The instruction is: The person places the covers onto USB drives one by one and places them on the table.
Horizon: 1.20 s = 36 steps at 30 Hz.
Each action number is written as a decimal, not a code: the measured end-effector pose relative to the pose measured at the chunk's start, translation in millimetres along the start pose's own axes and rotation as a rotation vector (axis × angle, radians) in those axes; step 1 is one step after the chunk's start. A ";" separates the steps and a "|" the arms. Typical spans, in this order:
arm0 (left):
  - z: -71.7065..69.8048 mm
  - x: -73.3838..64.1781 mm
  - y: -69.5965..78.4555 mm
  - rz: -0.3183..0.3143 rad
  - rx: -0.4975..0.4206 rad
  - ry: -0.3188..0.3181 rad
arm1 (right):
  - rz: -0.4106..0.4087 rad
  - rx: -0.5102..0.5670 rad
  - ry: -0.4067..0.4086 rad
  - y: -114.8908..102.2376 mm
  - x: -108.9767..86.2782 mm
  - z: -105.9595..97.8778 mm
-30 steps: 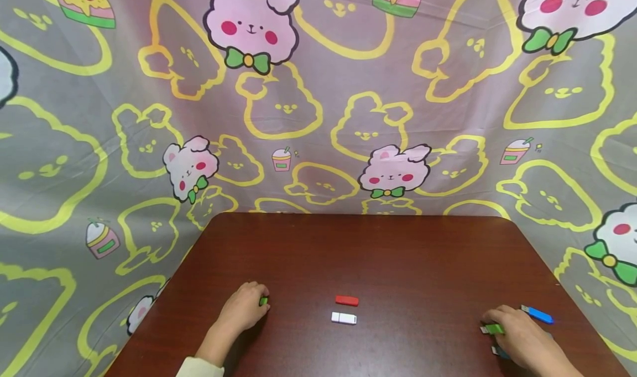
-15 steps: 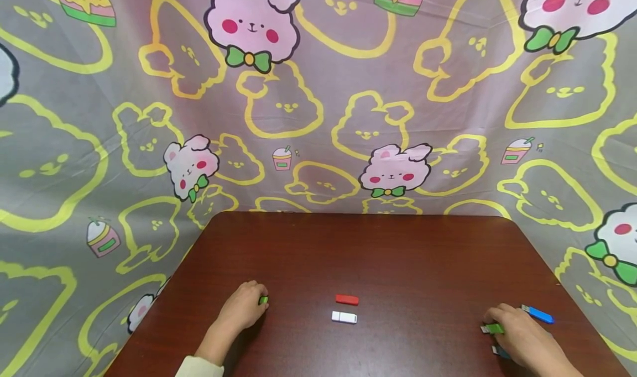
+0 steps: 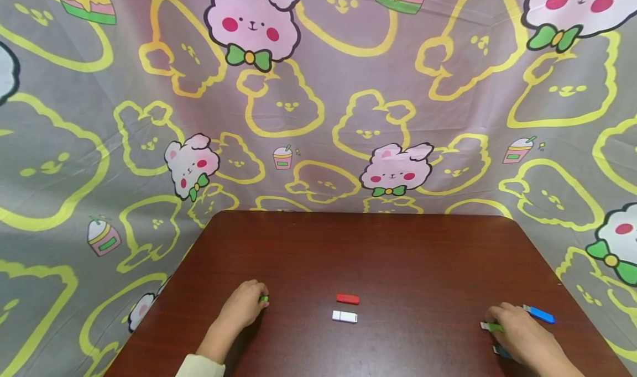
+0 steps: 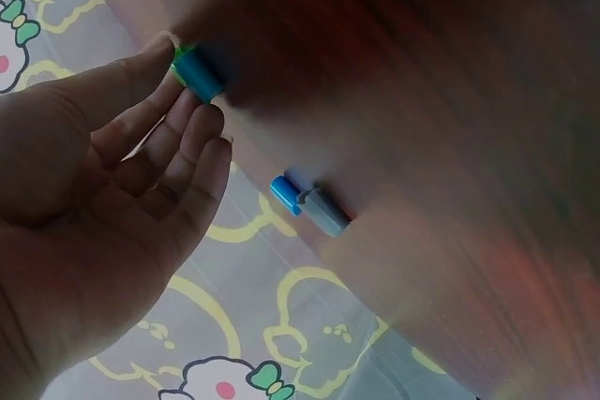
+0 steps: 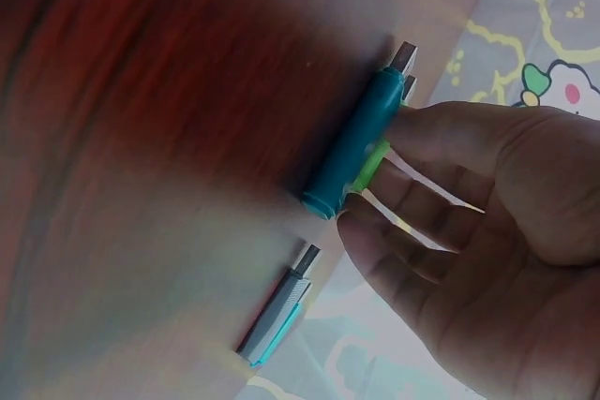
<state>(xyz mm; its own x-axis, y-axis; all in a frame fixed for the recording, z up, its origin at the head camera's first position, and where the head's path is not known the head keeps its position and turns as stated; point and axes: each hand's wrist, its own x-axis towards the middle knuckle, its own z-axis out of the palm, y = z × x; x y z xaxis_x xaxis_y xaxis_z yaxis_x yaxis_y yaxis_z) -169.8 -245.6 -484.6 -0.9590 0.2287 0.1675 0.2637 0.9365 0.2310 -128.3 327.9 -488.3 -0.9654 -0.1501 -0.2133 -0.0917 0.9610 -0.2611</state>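
Note:
At the left of the table, my left hand [image 3: 244, 305] pinches a small green cap [image 3: 264, 298]. In the left wrist view a teal cap [image 4: 200, 74] sits in front of the fingertips and covers most of the green one. On the right, my right hand [image 3: 525, 333] pinches a green USB stick [image 3: 492, 326], its metal plug pointing left. A teal USB stick [image 5: 356, 142] lies on the near side of it, hiding much of the green body. Just beyond the right hand is a blue USB stick [image 3: 539, 314].
A red USB stick or cap [image 3: 347, 299] and a white USB stick [image 3: 344, 317] lie mid-table. Blue [image 4: 284, 194] and grey caps [image 4: 325, 211] lie by the left hand. A grey stick with a blue edge [image 5: 275, 311] shows by the right hand. Patterned cloth [image 3: 318, 100] surrounds the table.
Both hands stay in place with their grips. The green stick in the right hand now shows a narrower face, as does the green cap in the left.

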 end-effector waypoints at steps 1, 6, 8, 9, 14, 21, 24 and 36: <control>0.1 0.1 -0.3 0.002 -0.002 0.002 | 0.002 0.000 -0.004 0.0 -0.1 -0.2; -1.4 1.1 -0.9 -0.005 -0.009 -0.005 | -0.024 0.002 0.035 -1.1 -2.6 -2.5; -2.8 2.1 -0.5 -0.023 -0.009 -0.012 | -0.032 0.003 0.050 -2.8 -3.4 -3.8; -3.1 2.7 -0.7 -0.028 -0.008 -0.014 | -0.031 0.004 0.054 -4.0 -3.6 -4.4; -5.4 4.8 2.5 -0.056 -0.026 -0.019 | -0.030 -0.002 0.089 -10.8 -5.2 -6.3; -6.3 3.7 15.0 -0.020 -0.083 -0.008 | -0.115 0.020 0.245 -18.4 -9.5 -4.0; -5.2 2.0 20.7 0.015 -0.111 -0.007 | -0.134 0.049 0.252 -23.0 -9.3 -2.4; -4.3 1.0 36.7 0.167 -0.147 0.007 | -0.228 0.076 0.362 -43.6 -13.0 3.8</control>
<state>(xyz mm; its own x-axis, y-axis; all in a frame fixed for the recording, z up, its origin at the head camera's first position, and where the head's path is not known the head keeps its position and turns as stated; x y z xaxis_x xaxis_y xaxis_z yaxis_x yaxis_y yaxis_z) -160.6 -212.1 -471.8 -0.9000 0.3753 0.2217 0.4318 0.8366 0.3370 -110.8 287.1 -477.7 -0.9471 -0.2524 0.1985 -0.3075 0.8906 -0.3350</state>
